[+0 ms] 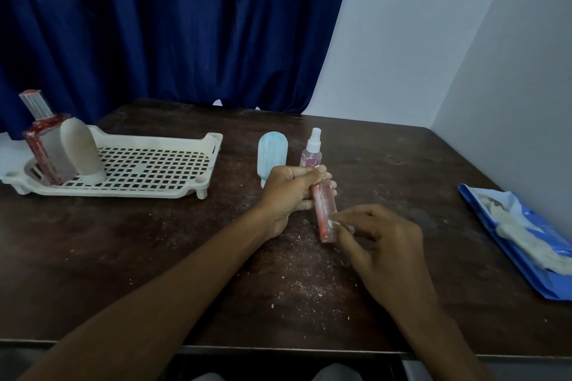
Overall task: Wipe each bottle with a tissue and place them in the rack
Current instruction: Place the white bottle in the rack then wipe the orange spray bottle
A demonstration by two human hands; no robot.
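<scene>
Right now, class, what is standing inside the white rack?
In the rack stand two bottles: a square glass bottle with red edges and a beige bottle on its cap. The beige one hides part of the glass bottle's side.

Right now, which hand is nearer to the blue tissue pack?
Right. The right hand, pinching a tissue against the slim bottle, lies left of the blue tissue pack with bare table between; the left hand, gripping that bottle, is farther left.

Dark brown bench [154,257]: surface worn and scuffed, with white crumbs [306,284] scattered across the middle and front. Dark blue curtain [170,25] hangs in folds behind the far edge. Plain white wall [433,40] adjoins the right side.
</scene>
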